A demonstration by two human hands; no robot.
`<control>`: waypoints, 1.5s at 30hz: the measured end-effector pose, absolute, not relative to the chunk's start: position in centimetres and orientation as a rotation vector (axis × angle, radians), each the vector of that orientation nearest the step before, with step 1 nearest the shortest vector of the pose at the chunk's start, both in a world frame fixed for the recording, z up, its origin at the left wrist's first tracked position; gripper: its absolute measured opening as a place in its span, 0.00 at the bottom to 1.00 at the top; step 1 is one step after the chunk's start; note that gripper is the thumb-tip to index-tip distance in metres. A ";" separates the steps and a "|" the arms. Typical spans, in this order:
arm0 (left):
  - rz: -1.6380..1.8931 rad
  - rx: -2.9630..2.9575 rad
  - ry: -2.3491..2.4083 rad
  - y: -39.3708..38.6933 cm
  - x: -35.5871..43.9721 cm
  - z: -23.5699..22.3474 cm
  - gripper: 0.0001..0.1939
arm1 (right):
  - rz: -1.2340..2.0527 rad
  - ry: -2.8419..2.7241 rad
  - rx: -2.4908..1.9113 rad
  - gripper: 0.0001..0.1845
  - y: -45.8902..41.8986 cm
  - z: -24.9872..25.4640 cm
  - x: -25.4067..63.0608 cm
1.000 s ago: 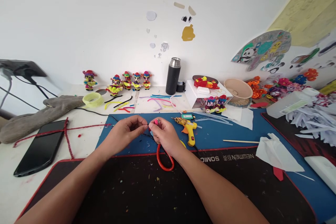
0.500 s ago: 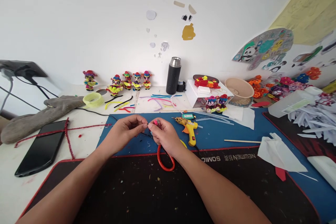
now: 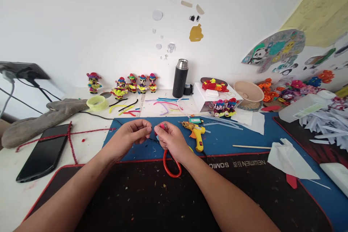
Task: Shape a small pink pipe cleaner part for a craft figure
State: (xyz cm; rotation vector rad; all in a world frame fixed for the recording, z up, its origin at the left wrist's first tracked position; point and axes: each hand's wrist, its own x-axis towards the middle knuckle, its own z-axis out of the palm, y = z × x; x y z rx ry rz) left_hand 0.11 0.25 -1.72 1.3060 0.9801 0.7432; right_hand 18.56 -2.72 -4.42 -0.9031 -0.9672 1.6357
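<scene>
Right grip: I see the right hand (image 3: 174, 143) pinching a small pink piece (image 3: 162, 125) between thumb and fingers, mostly hidden.
Left grip: the left hand (image 3: 129, 137) has thumb and forefinger pressed together, just short of the right thumb; whether anything sits between them, I can't tell.
Red loop: a red loop (image 3: 174, 176) hangs at six o'clock from the right hand, beside the wrist; its top is hidden, so I can't judge what it joins.
Glue gun: at three o'clock from the right hand, the yellow glue gun (image 3: 199, 141) lies with its nozzle toward the knuckles; if it's hot, a sideways drift could burn them.
Dark mat: a loose pinch could drop the pink piece onto the speckled dark mat (image 3: 136, 199) at six o'clock.
Snag: the loop hangs so near the wrist that a quick turn could tug the piece askew.
Farther out: figurines (image 3: 120, 87) at ten, flask (image 3: 180, 81) at twelve, phone (image 3: 40, 159) at nine.
</scene>
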 end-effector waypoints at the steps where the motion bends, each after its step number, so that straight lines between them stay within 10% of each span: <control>1: 0.751 1.299 0.984 0.3 0.1 -1.7 0.19 | 1.625 -0.961 -0.914 0.26 -2.7 -4.4 18.6; 45: 0.575 0.983 0.982 0.1 0.6 -1.3 0.19 | 1.322 -1.208 -1.085 0.15 -3.0 -4.9 18.7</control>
